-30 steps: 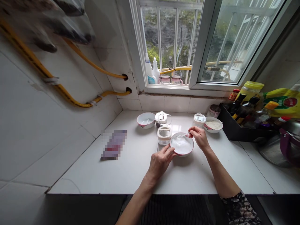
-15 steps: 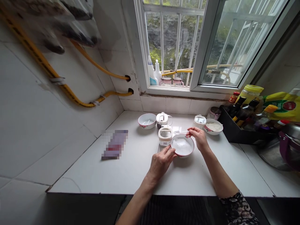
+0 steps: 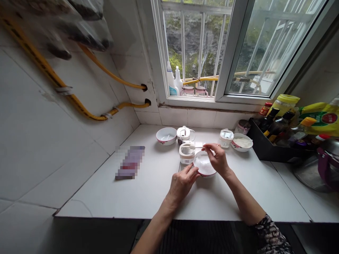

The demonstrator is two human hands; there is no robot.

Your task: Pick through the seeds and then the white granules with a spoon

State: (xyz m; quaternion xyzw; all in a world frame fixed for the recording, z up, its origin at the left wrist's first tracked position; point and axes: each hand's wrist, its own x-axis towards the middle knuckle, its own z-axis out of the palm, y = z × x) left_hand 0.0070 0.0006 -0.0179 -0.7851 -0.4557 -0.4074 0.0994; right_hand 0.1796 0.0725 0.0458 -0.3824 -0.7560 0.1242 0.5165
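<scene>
A white bowl with a red rim holds a white substance on the counter. My left hand grips its left edge. Between the fingers of my right hand is a small white spoon, its far end over the mouth of a small square jar. That jar is open at the top and stands against the bowl's left side. My right hand hides part of the bowl's right side.
Behind are a bowl with a spoon, a dark-filled jar, a lidded jar and a bowl of white stuff. A black bottle box and a metal pot stand right; a blurred flat item lies left.
My right hand has moved left with the spoon, from over the bowl's far right edge to beside the open jar, so the spoon's end is above it. My left hand stays on the bowl.
</scene>
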